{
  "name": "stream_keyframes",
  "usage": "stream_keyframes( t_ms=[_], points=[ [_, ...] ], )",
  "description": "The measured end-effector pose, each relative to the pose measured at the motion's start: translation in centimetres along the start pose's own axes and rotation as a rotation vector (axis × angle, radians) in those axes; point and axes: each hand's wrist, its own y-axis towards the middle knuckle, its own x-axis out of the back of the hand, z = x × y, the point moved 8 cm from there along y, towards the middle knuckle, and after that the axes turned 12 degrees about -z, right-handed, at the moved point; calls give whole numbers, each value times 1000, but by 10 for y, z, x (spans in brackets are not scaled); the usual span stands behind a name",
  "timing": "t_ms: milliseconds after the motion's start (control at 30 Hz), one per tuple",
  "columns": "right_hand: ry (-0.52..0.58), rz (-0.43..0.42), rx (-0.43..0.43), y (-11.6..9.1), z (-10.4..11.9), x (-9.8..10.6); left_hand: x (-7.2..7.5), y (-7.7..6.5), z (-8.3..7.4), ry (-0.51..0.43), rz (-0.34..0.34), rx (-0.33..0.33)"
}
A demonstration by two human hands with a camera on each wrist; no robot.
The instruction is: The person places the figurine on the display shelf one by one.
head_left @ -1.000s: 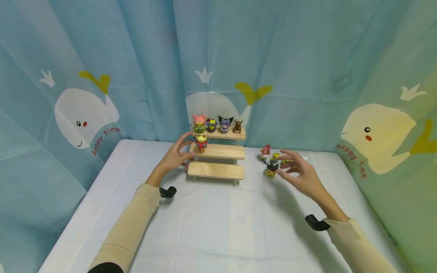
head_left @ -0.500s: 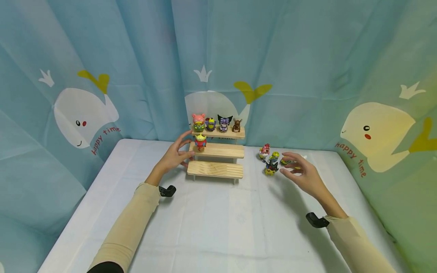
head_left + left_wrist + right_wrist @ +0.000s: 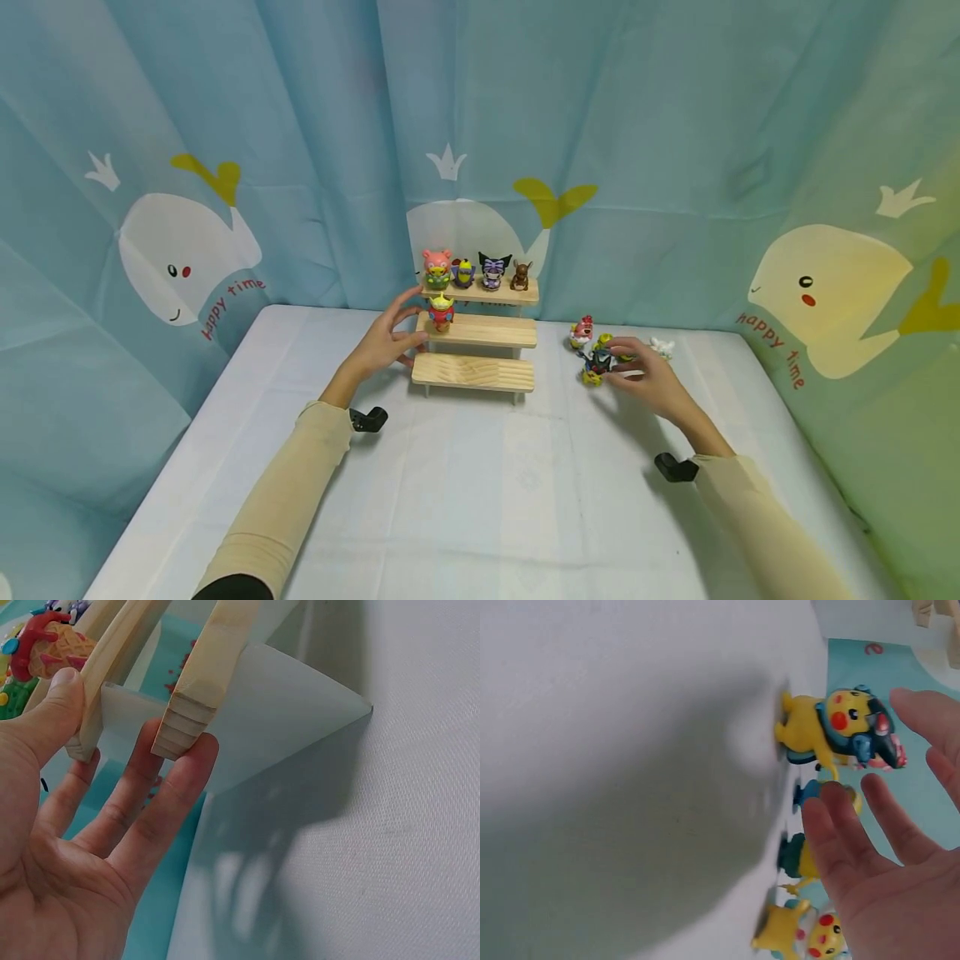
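My left hand holds the left end of a three-tier wooden display stand. In the left wrist view its thumb lies on the middle board and fingertips touch the board ends. A red figurine with a green three-eyed head stands on the middle tier's left end. My right hand is around a yellow figurine with a dark hood on the table. In the right wrist view the thumb is on one side of it and the spread fingers on the other, with no clear grip.
Along the top tier stand a pink-hatted figurine, a purple-and-yellow one, a black-eared one and a brown one. Near my right hand are a red-and-white figurine and a white one. A curtain hangs behind.
My right hand first drew back slightly to the right, then moved left and forward around the dark-hooded figurine; the white figurine now shows behind it. The left hand stays on the stand.
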Motion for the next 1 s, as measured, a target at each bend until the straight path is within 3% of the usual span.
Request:
stream_keyframes(
  t_ms=[233, 1000],
  points=[
    [-26, 35, -78, 3, -15, -9, -1, 0, 1, -2, 5, -4],
    [-76, -1, -39, 5, -22, -17, 0, 1, 4, -3, 3, 31]
  ],
)
